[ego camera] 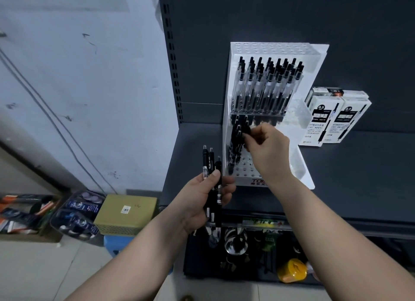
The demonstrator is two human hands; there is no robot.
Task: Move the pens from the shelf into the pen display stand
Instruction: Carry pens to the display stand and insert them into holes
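Left hand (201, 199) around black pens (205, 163)

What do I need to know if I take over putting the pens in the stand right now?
The left hand grips a bundle of black pens in front of the shelf.
The right hand pinches one black pen at the lower tier of the pen display stand.
Done: the upper tier looks full, and the lower tier has pens on its left side.
Left: the holes further right are bare. Seat this pen, then the ones from the left hand.
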